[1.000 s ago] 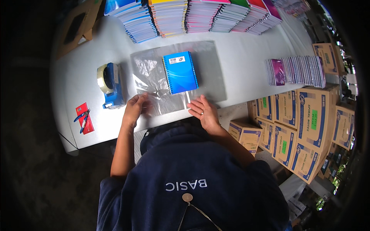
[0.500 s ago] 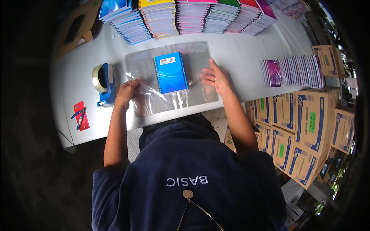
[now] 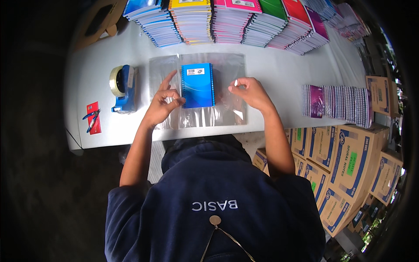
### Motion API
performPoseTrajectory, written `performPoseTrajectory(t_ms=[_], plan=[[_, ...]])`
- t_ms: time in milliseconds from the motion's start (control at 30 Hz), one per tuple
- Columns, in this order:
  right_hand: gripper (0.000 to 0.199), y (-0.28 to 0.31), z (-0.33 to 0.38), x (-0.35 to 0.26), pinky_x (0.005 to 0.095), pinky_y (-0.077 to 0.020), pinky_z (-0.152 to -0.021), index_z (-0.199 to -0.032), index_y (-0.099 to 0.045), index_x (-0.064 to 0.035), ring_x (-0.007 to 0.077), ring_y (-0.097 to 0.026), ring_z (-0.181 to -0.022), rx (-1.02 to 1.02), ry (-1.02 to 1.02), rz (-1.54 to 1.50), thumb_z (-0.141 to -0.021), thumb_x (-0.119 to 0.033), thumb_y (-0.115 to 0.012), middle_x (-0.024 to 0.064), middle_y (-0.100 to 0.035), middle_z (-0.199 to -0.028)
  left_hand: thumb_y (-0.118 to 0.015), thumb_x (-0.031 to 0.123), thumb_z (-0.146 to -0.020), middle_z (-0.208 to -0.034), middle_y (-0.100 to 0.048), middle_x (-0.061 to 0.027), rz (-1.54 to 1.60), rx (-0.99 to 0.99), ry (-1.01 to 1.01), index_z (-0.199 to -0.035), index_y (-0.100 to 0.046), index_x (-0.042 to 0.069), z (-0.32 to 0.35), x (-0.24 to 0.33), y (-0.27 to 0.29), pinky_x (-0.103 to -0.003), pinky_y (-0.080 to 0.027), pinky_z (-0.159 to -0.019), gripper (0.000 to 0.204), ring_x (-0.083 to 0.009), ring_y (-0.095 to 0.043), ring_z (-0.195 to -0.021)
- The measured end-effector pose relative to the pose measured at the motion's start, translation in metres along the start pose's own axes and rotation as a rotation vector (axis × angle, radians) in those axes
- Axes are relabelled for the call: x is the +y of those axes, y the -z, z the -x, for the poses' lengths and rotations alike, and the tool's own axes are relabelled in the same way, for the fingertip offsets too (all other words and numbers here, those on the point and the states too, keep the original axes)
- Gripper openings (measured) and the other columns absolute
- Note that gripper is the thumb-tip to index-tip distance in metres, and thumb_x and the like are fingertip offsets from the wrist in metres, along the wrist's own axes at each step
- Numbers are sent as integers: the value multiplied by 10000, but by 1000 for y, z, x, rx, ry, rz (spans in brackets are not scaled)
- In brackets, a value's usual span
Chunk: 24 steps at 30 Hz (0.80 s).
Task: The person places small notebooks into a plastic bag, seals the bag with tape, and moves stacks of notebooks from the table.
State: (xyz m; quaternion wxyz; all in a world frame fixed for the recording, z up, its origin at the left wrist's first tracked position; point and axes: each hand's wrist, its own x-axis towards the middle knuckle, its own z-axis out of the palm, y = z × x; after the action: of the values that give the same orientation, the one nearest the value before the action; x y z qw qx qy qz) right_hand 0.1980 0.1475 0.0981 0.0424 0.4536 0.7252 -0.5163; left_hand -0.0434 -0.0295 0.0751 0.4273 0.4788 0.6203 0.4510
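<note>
A blue spiral notebook (image 3: 197, 89) with a white label lies upright to my view on clear plastic sheeting (image 3: 227, 118). My left hand (image 3: 165, 104) is beside the notebook's left edge, index finger stretched out, thumb and curled fingers closed on the plastic's lifted left side. Right of the notebook, my right hand (image 3: 252, 92) pinches the plastic, where a bright white glint shows at the fingertips. The exact edges of the clear film are hard to make out.
Tall stacks of coloured notebooks (image 3: 192, 26) line the table's far side. On the left stand a blue tape dispenser (image 3: 126, 89) and a red card (image 3: 94, 118) with pens on it. A row of purple notebooks (image 3: 338, 102) lies right, above cardboard boxes (image 3: 349, 161).
My left hand has moved in from the plastic's left side to beside the notebook. My right hand has gone from spread fingers to a pinch. The view has shifted slightly.
</note>
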Motion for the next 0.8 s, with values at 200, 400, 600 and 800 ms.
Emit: performPoseTrajectory(t_ms=[200,400,600,800], plan=[[200,-77,-31,21,330,-237,-1063,-690,-516,-5,280,-333,-1322,256,695,-552,-831,-120,-600,239,-370,-1390,-654,86,-740,-1535,-124,-157,95,52,-100,-611,-552,86,-10,-3,-30,-457,-53,-1122,164,-294,5,-1433],[187,-117,-28,7,308,-314,-873,-665,-428,-26,179,-378,-983,267,710,-752,-828,-79,-503,168,-349,-1113,-624,192,-800,-1521,-38,-234,-504,12,-198,-738,-555,59,-9,-5,-63,-548,1,-1101,162,-375,40,-1415],[199,-112,-35,7,488,-123,-1113,-717,-450,-30,419,-60,-1400,324,829,-359,-839,-156,-544,321,-302,-1401,-460,509,-823,-1517,-8,-237,-651,-184,-33,-1445,100,15,-15,8,-59,-545,90,-1092,972,-333,61,-1416],[188,-116,-31,-1,569,-142,-1086,-781,-506,-7,397,-124,-1393,446,701,229,-826,-167,-594,261,-230,-1464,-523,420,-878,-1385,-372,-189,-236,94,135,-1438,-131,0,-43,21,-56,-461,-167,-1061,802,-293,-338,-1290]])
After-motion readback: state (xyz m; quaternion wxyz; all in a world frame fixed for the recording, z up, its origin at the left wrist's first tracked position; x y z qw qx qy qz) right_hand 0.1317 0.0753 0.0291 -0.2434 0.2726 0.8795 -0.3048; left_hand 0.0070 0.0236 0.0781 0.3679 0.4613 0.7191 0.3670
